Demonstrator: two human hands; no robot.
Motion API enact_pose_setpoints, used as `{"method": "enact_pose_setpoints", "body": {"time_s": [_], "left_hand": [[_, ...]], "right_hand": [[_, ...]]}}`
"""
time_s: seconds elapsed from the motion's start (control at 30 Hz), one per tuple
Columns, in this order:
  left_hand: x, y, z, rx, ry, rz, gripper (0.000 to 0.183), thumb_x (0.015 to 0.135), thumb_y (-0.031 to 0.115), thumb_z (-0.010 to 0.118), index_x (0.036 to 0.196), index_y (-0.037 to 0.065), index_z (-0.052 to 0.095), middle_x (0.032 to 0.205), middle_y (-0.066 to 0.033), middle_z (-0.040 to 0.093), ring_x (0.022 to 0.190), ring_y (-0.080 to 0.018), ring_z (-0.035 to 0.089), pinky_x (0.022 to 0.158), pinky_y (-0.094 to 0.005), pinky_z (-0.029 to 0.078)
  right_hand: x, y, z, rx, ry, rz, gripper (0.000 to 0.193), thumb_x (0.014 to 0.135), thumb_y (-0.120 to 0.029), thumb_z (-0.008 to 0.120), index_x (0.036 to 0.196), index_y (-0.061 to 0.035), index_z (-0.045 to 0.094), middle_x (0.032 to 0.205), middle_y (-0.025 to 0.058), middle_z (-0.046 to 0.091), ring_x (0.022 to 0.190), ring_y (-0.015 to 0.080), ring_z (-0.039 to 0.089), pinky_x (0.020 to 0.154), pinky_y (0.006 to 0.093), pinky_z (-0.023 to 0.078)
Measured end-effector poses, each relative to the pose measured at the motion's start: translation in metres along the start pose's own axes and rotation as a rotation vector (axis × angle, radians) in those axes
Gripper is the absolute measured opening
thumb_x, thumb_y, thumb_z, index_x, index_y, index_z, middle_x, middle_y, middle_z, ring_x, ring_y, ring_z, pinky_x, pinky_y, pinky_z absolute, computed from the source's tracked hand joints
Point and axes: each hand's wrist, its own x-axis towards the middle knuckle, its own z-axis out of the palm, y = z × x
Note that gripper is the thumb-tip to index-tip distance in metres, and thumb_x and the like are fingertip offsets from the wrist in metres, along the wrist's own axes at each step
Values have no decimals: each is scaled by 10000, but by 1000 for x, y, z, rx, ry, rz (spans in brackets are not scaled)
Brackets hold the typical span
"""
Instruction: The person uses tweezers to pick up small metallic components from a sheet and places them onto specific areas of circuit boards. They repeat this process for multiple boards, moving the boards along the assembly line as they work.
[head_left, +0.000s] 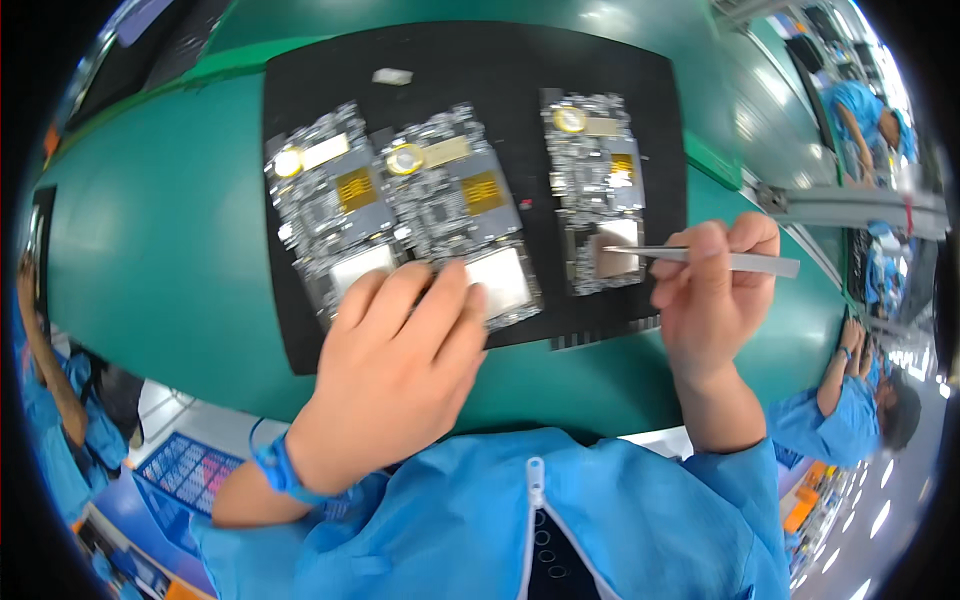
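Note:
My right hand (pixel 718 290) pinches a pair of metal tweezers (pixel 765 264) between thumb and fingers. Their tip points left, over the silvery square shield on the lower part of the right circuit board (pixel 583 175); whether it touches cannot be made out. Fingers outstretched, my left hand (pixel 400 355) rests over the lower ends of the left circuit board (pixel 318 212) and the middle circuit board (pixel 437 213), hiding part of both. Each board carries a round yellow-rimmed part, a pale rectangle, a gold-brown patch and a shield. A blue strap circles my left wrist.
The boards lie on a black mat (pixel 515 70) on a green table (pixel 160 220). A small white piece (pixel 392 76) sits near the mat's far edge. A metal rail (pixel 850 205) stands at the right. Other people in blue work at both sides.

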Motion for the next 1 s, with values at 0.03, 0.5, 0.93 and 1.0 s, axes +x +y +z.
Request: {"method": "enact_pose_setpoints", "body": {"time_s": [0.03, 0.5, 0.93, 1.0], "left_hand": [[-2, 5, 1, 90, -35, -2, 502, 624, 144, 725, 1080, -23, 599, 1184, -164, 546, 1033, -321, 523, 853, -423, 410], [105, 113, 94, 57, -153, 479, 612, 821, 420, 596, 1237, -23, 526, 1284, -242, 474, 1228, -344, 411, 1053, -473, 287], [111, 111, 111, -107, -91, 437, 669, 756, 462, 657, 1217, -11, 547, 1225, -231, 497, 1190, -329, 420, 1060, -498, 265], [111, 110, 114, -113, -78, 435, 671, 753, 462, 658, 1217, -10, 547, 1216, -222, 503, 1186, -321, 421, 1060, -498, 265]], "right_hand": [[2, -3, -20, 25, 52, 10, 188, 908, -29, 559, 933, -52, 374, 700, 93, 582, 505, 104, 568, 429, 202, 452], [-27, 6, -162, -327, 303, 349, 204, 895, -139, 627, 880, -71, 435, 645, 79, 597, 451, 87, 503, 438, 179, 373], [-32, 11, -163, -211, 278, 317, 251, 870, -142, 663, 907, -68, 425, 665, 87, 609, 469, 79, 524, 434, 165, 383], [-31, 12, -164, -232, 288, 304, 252, 869, -142, 664, 911, -69, 426, 665, 87, 609, 469, 81, 523, 434, 166, 381]]}}
